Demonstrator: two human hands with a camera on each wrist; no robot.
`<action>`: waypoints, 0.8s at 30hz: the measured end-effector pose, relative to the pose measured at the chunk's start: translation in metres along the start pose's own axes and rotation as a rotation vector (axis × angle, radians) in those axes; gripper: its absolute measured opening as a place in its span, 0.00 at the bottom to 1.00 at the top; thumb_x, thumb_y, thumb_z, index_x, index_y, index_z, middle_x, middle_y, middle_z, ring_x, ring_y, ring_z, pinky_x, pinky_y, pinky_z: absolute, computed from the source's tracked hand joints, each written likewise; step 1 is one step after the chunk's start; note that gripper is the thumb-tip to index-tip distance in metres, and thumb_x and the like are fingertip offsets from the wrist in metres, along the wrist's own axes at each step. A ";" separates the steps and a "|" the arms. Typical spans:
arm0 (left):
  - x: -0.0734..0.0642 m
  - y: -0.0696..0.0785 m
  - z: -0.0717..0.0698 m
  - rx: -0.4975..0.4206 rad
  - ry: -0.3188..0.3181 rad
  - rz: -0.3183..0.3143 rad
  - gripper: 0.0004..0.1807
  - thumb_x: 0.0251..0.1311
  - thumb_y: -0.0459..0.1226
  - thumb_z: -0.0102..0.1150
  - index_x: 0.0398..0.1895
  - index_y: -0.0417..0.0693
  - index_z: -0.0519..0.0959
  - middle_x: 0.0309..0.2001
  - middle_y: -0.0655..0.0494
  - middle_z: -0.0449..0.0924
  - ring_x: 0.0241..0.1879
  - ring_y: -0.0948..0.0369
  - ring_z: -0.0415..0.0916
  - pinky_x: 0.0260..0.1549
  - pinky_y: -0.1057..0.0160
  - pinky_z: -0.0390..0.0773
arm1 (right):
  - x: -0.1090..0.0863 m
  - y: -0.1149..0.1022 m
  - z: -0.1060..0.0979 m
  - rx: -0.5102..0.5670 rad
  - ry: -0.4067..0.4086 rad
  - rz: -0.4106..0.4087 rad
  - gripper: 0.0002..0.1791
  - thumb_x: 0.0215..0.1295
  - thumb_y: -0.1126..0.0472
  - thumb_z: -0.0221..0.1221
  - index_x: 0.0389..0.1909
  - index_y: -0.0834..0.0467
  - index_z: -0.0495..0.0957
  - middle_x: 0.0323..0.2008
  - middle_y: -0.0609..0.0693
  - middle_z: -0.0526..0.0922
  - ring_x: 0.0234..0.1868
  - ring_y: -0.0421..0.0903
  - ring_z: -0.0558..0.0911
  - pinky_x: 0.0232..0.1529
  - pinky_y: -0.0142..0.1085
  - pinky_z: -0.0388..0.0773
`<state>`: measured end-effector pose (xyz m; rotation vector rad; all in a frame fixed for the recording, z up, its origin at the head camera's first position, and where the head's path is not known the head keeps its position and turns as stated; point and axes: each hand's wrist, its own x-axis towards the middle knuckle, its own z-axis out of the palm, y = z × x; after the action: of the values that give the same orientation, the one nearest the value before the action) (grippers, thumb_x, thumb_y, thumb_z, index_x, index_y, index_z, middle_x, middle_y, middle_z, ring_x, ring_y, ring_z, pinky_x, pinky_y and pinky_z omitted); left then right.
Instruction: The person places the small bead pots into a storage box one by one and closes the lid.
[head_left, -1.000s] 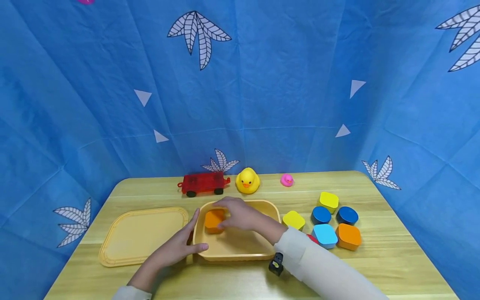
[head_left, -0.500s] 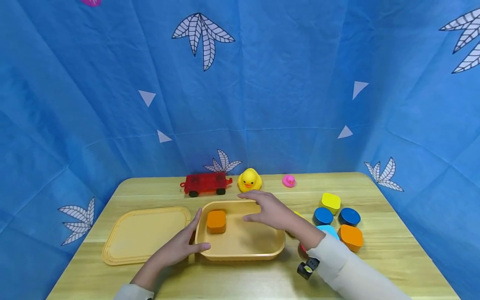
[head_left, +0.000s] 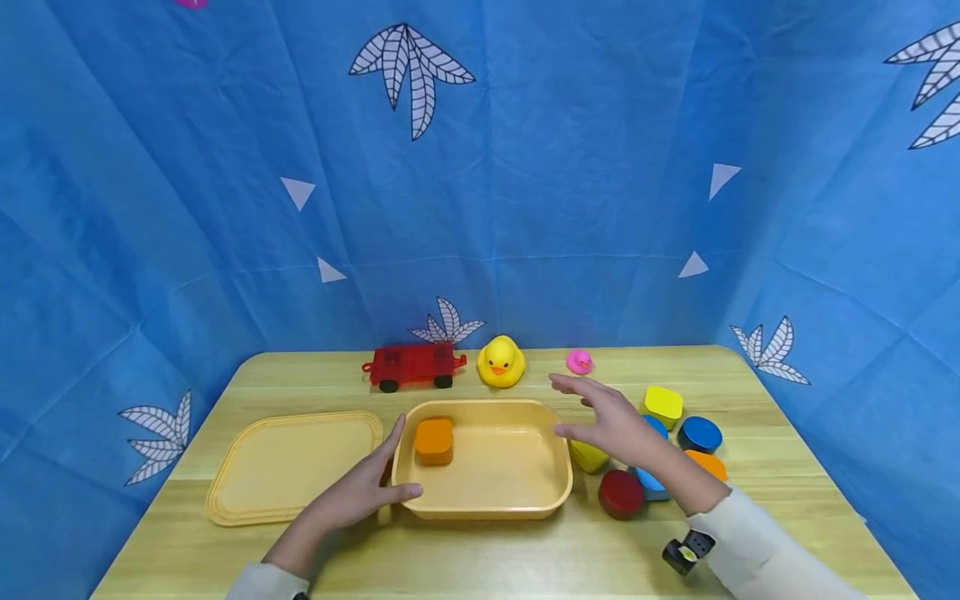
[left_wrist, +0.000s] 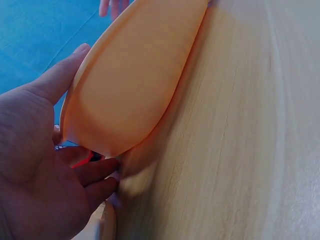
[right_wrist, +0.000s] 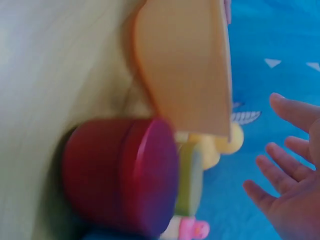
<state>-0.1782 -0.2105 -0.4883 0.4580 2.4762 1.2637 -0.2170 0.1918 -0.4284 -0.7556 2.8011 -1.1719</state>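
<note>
**Steady and Gentle Wins**

The left hand point(head_left: 356, 492) touches the tub point(head_left: 501, 468) at its left end, thumb and fingers spread. The right hand point(head_left: 611, 423) holds nothing, fingers apart, by the tub's right end. The orange block point(head_left: 433, 442) sits inside the tub, near its left end. Best, I think: keep the tub still and don't bump the red block point(head_left: 621, 493) just right of it.

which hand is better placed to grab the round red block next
Probably the right hand: it looks empty, fingers spread, and hovers near the round red block, while the left hand holds the opposite end of the tub.
</note>
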 end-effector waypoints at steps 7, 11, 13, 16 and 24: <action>-0.002 0.001 0.000 -0.001 -0.007 0.009 0.60 0.67 0.49 0.67 0.85 0.55 0.31 0.84 0.48 0.31 0.82 0.44 0.36 0.77 0.40 0.45 | -0.017 0.019 -0.005 -0.010 -0.029 0.093 0.46 0.63 0.57 0.73 0.79 0.58 0.62 0.72 0.61 0.70 0.67 0.65 0.75 0.63 0.59 0.76; 0.000 0.002 0.000 -0.005 -0.003 0.017 0.60 0.67 0.49 0.68 0.85 0.56 0.32 0.84 0.48 0.32 0.82 0.44 0.36 0.77 0.41 0.45 | -0.019 0.023 -0.007 -0.057 -0.058 0.128 0.45 0.61 0.54 0.74 0.77 0.60 0.64 0.72 0.64 0.69 0.63 0.68 0.76 0.59 0.60 0.78; 0.001 0.002 -0.001 -0.007 -0.003 0.014 0.60 0.67 0.49 0.68 0.85 0.56 0.32 0.84 0.48 0.32 0.82 0.45 0.36 0.77 0.41 0.44 | -0.019 0.024 -0.006 -0.079 -0.078 0.141 0.45 0.61 0.53 0.74 0.76 0.60 0.66 0.72 0.65 0.69 0.64 0.68 0.75 0.60 0.62 0.77; 0.001 0.002 0.000 -0.002 -0.004 0.004 0.60 0.66 0.50 0.68 0.85 0.57 0.32 0.84 0.48 0.32 0.82 0.44 0.36 0.77 0.41 0.44 | -0.020 0.026 -0.005 -0.101 -0.111 0.150 0.45 0.60 0.52 0.75 0.75 0.60 0.67 0.71 0.65 0.69 0.67 0.67 0.73 0.62 0.63 0.74; 0.000 0.004 0.000 -0.005 -0.002 -0.006 0.60 0.66 0.49 0.68 0.85 0.54 0.32 0.84 0.47 0.33 0.82 0.43 0.38 0.77 0.40 0.45 | -0.019 0.029 0.002 -0.117 -0.173 0.138 0.46 0.57 0.55 0.76 0.74 0.64 0.67 0.66 0.65 0.74 0.64 0.64 0.76 0.62 0.62 0.76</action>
<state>-0.1782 -0.2084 -0.4850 0.4497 2.4700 1.2662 -0.2129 0.2163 -0.4527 -0.6237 2.7455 -0.8841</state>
